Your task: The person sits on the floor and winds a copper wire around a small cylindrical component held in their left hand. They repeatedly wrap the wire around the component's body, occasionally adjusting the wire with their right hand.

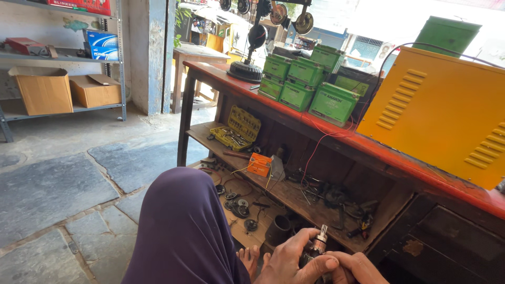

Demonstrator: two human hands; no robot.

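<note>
At the bottom of the head view both my hands close around a small metal part with a splined shaft (319,243) that sticks up between them. My left hand (292,260) wraps it from the left, thumb across the front. My right hand (355,267) grips it from the right and is partly cut off by the frame edge. My knee in purple cloth (181,231) rises just left of the hands, and my bare toes (251,259) show beside it.
A red-topped wooden bench (315,123) carries several green batteries (302,84) and a yellow metal box (447,113). Its shelf holds a yellow socket set (236,128), an orange meter (260,164) and loose tools. Round parts (239,205) lie on the floor. Metal shelving with cardboard boxes (44,89) stands far left.
</note>
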